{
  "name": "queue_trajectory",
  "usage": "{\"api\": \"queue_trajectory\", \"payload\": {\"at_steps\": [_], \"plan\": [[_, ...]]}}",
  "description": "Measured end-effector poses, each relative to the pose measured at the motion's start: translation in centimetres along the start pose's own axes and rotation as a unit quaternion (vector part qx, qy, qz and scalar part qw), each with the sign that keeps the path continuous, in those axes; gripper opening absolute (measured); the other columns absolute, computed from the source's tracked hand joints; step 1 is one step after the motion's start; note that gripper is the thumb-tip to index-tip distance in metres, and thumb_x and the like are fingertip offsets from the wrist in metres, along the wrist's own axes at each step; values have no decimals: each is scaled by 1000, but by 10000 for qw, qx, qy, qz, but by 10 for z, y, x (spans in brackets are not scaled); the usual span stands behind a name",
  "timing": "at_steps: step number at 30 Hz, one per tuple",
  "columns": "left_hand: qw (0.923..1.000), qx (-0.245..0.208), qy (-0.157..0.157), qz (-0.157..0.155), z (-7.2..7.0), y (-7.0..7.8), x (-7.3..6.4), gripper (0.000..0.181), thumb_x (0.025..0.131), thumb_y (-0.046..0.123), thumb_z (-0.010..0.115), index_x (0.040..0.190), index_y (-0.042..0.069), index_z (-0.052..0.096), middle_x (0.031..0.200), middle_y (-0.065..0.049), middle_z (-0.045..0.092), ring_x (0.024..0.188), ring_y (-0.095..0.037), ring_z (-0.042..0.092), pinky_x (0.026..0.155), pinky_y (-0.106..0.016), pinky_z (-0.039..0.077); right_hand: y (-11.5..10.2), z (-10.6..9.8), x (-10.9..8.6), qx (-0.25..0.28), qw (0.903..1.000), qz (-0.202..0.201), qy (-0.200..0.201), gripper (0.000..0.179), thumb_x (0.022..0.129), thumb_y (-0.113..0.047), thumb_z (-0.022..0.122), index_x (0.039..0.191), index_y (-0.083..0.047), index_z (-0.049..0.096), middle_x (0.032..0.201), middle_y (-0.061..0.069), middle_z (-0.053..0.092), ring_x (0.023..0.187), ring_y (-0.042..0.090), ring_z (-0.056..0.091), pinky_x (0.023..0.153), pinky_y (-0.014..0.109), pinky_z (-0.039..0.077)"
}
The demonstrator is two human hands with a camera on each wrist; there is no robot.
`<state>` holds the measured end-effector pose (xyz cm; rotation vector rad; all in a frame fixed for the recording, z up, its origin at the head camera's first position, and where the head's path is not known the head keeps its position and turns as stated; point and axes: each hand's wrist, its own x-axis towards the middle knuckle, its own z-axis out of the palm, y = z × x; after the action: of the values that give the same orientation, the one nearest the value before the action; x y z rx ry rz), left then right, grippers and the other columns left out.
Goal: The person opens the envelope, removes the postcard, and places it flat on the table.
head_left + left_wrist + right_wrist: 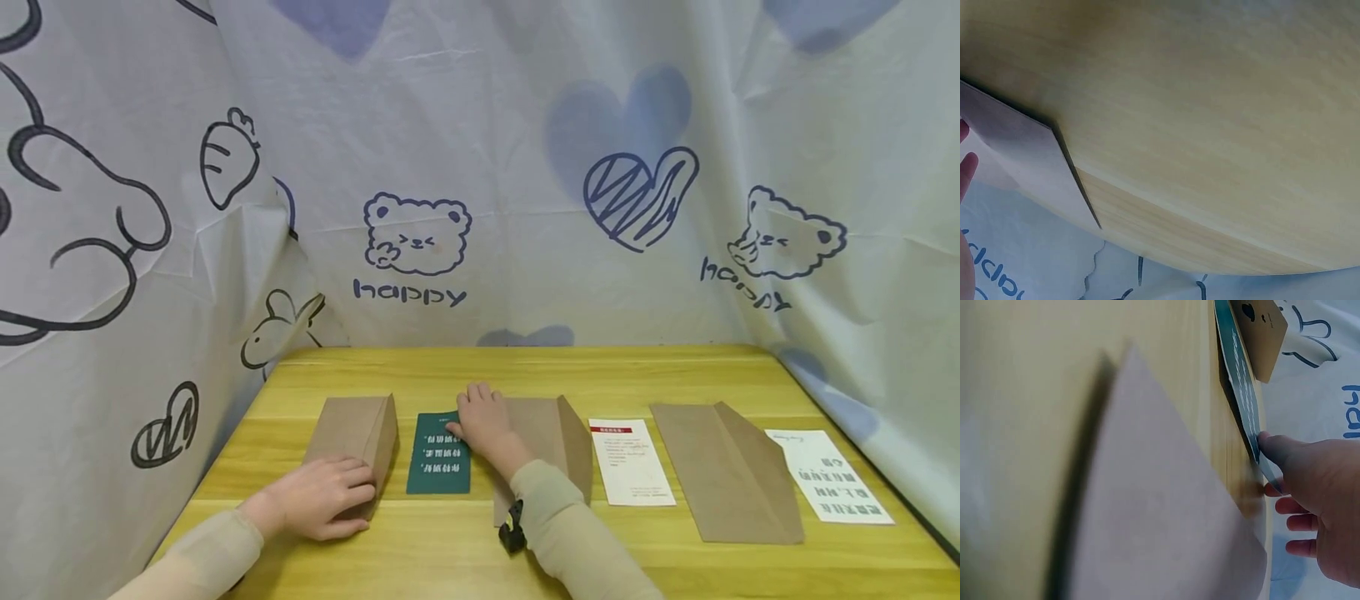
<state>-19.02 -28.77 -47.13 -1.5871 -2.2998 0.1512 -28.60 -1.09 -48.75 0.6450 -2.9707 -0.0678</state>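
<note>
On the left, a brown paper envelope (348, 425) lies on the table. My left hand (326, 497) rests over its lower part, fingers lightly bent near the right edge; in the left wrist view only a few fingers (966, 172) show at the frame's edge. My right hand (487, 425) pinches the top right corner of a green card (437, 467) with white lettering. Thumb and forefinger hold that corner, slightly raised, in the right wrist view. Beneath my right forearm lies a second brown envelope (536, 425), partly hidden.
Right of the middle envelope lies a white card (633, 475) with a red band. Farther right come a third brown envelope (727, 475) and a white card with green lettering (843, 492). A printed white curtain (510, 250) encloses the wooden table (442, 542).
</note>
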Motion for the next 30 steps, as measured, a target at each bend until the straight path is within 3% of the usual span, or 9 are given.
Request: {"api": "queue_trajectory", "payload": {"at_steps": [10,19,25,30], "plan": [[9996,124,248,-57,-2,-1,4,27,86,47,68,91,21,63,88,8,61,82,-11,58,85,-34,53,-6,-1,0,136,9997,215,-29,53,95,-55,52,128,-15,56,123,6,53,117,23,47,103,43,41],[9915,617,1081,-367,-25,-12,22,27,79,42,75,84,17,67,85,3,67,84,-16,63,84,-38,54,-4,-12,-4,257,9980,-21,570,41,96,-47,57,122,-15,61,112,5,57,105,23,52,89,40,46],[9799,918,1510,-927,-40,-19,32,19,87,33,66,84,15,67,81,2,66,81,-18,63,82,-40,54,3,-29,-9,647,9948,-73,782,42,96,-42,58,127,-14,58,118,7,58,111,25,55,92,44,47],[9711,758,1613,-1591,-49,-21,46,13,84,24,70,87,12,68,83,0,69,82,-20,64,83,-41,54,15,-42,-17,732,9934,-80,878,42,97,-42,57,128,-14,56,119,7,56,112,26,54,93,46,46]]}}
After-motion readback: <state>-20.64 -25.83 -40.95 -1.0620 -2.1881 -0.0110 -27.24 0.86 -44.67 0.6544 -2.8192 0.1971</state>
